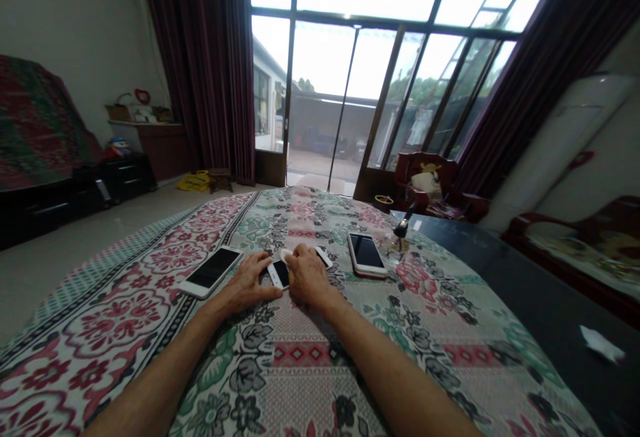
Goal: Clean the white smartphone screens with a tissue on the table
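A small white smartphone (pixel 279 275) with a dark screen lies on the patterned tablecloth in front of me. My left hand (pixel 250 278) grips its left end, thumb at the near edge and fingers at the far edge. Over the middle of the phone, my right hand (pixel 307 271) is closed on a white tissue (pixel 285 254) pressed against the screen, and it covers much of the phone. To the left lies a larger white smartphone (pixel 211 271), screen up. Right of my hands is another white smartphone (pixel 367 254), which seems to rest on something with a red edge.
A clear glass (pixel 397 247) with a dark-handled object in it stands beyond the right phone. The tablecloth (pixel 300 383) covers a round table. A crumpled white tissue (pixel 602 343) lies on the dark surface at right. Past the table stand a wooden chair (pixel 425 180) and glass doors.
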A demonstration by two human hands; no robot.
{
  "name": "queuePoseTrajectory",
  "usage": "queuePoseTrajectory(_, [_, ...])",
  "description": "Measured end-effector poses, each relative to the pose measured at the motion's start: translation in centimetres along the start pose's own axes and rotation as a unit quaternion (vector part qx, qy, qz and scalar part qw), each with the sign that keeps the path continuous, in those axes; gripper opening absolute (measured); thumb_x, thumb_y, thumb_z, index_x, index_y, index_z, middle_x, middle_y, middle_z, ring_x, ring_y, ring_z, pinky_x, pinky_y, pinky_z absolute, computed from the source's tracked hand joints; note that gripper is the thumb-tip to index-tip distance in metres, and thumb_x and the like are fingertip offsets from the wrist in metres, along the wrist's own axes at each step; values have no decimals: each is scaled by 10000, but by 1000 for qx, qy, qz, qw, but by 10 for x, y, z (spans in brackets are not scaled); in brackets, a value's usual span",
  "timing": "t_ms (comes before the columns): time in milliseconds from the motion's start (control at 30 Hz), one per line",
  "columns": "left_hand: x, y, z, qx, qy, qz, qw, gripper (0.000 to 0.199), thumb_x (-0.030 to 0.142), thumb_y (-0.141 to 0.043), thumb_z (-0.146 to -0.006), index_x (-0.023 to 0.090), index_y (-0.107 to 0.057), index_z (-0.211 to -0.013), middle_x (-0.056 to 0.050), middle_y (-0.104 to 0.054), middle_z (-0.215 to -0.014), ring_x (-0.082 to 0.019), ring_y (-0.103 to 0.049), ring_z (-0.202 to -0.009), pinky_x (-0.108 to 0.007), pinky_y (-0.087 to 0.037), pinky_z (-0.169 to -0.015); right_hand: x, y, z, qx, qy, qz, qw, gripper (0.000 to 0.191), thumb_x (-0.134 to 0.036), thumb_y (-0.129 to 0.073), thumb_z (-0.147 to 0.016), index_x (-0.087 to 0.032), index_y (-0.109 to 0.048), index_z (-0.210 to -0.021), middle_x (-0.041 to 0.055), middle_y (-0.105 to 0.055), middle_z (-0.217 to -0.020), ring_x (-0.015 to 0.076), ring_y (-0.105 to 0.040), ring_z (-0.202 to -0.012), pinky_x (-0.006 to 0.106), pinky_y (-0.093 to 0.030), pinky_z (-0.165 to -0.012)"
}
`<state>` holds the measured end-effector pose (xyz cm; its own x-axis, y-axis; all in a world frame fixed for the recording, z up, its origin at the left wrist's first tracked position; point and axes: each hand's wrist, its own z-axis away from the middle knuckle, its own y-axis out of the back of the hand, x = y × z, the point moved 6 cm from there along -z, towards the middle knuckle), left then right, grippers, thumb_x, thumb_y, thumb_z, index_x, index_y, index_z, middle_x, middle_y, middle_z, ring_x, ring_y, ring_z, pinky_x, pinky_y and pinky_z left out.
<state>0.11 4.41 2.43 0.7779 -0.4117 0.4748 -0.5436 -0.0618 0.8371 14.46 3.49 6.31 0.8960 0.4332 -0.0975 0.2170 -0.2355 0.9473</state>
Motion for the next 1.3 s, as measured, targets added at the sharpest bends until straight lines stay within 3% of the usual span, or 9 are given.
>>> queuePoseTrajectory(233, [-7, -1, -1, 28, 13, 12, 999, 663, 495, -719, -605, 141, -633, -1159, -166, -501, -1384, -382, -442, -1302, -489, -350, -1103, -21, -1, 16, 8, 59, -64, 996, 259, -200, -499, -858, -237, -663, -1056, 66, -549, -1071, 212, -468, -947, 314, -399, -786])
queuePoseTrajectory(467, [-10, -3, 0, 19, 5, 11, 1000, 683, 514, -699, -643, 163, -604, -1221, -157, -465, -1422, -367, -399, -1341, -498, -315, -1121, 26, -2, 0, 12, -37, -45, 998, 364, -182, -467, -873, -284, -656, -1168, 74, -564, -1054, 213, -498, -955, 318, -396, -816])
queuePoseTrajectory(600, [-7, -2, 1, 6, 16, 3, 1000, 702, 519, -686, -655, 143, -593, -1240, -166, -452, -1430, -353, -386, -1353, -471, -302, -1133, 55, 3, -3, 19, -112, -15, 993, 326, -210, -459, -891, -265, -676, -1128, 84, -570, -1086, 219, -512, -965, 309, -401, -798])
queuePoseTrajectory(800, [-5, -3, -1, 13, 9, -1, 1000, 699, 502, -703, -642, 153, -598, -1238, -149, -483, -1402, -349, -412, -1330, -457, -326, -1116, 70, 7, 0, 11, -145, 13, 989, 341, -206, -416, -923, -235, -645, -1173, 80, -573, -1222, 222, -511, -1025, 312, -393, -844])
queuePoseTrajectory(967, [-3, -3, -2, 22, 7, 1, 1000, 709, 492, -727, -630, 131, -617, -1231, -154, -501, -1376, -341, -429, -1312, -420, -332, -1112, 58, 1, -1, 3, -118, 18, 993, 340, -217, -441, -909, -247, -649, -1176, 69, -598, -1236, 240, -494, -1067, 332, -381, -852])
queuePoseTrajectory(1133, [1, -2, -2, 36, -16, -9, 999, 619, 473, -742, -620, 169, -671, -1154, -121, -554, -1303, -320, -479, -1256, -390, -371, -1077, 22, -9, -7, 11, -73, 7, 997, 364, -187, -456, -879, -249, -657, -1176, 59, -623, -1230, 239, -500, -1083, 340, -371, -867])
queuePoseTrajectory(1300, [-5, -9, -1, 56, 13, -25, 998, 634, 448, -748, -624, 182, -656, -1191, -124, -555, -1332, -353, -439, -1295, -443, -324, -1110, -4, -12, -8, 7, -45, -6, 999, 360, -183, -449, -869, -241, -668, -1149, 49, -626, -1253, 235, -506, -1106, 343, -381, -861])
